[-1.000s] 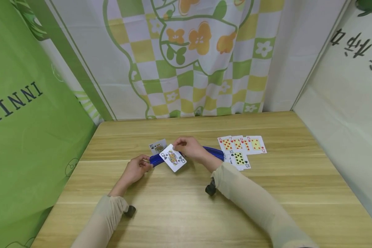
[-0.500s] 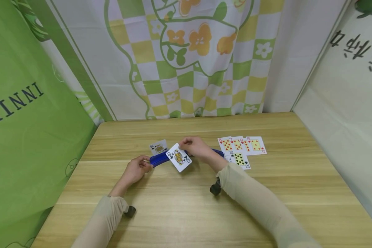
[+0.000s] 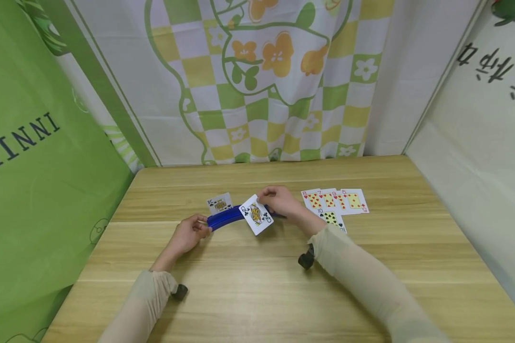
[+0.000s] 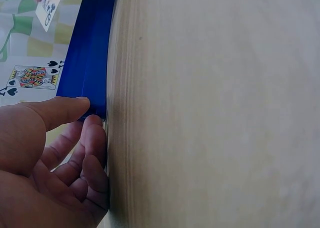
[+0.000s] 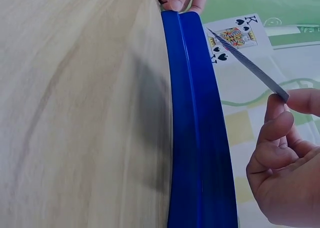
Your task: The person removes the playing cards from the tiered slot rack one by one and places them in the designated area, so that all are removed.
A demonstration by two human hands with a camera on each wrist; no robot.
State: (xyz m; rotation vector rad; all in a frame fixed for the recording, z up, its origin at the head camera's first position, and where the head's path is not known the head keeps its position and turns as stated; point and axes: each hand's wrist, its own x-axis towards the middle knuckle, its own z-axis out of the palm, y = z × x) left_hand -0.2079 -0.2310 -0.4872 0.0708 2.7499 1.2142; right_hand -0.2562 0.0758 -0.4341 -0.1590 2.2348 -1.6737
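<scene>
A curved blue playing card holder (image 3: 224, 218) lies on the wooden table. At its left end my left hand (image 3: 190, 235) pinches it, thumb (image 4: 70, 111) on top and fingers curled at the end. The king of spades (image 3: 220, 203) stands upright in the holder near that end, face toward me. My right hand (image 3: 281, 202) pinches the queen of clubs (image 3: 256, 215) by its upper corner. The card is tilted in front of the holder's middle, and seen nearly edge-on in the right wrist view. My right forearm and the queen hide the holder's right part.
At the right, several face-up cards overlap: the eight of hearts (image 3: 313, 199), a seven and a nine in red, the five of diamonds (image 3: 355, 200) and the ten of spades (image 3: 331, 218). A patterned curtain (image 3: 279, 128) hangs behind the table's back edge; cloth walls flank both sides.
My right hand has moved right along the holder with the queen of clubs, uncovering more of the holder's left part. The left hand and the king have not moved.
</scene>
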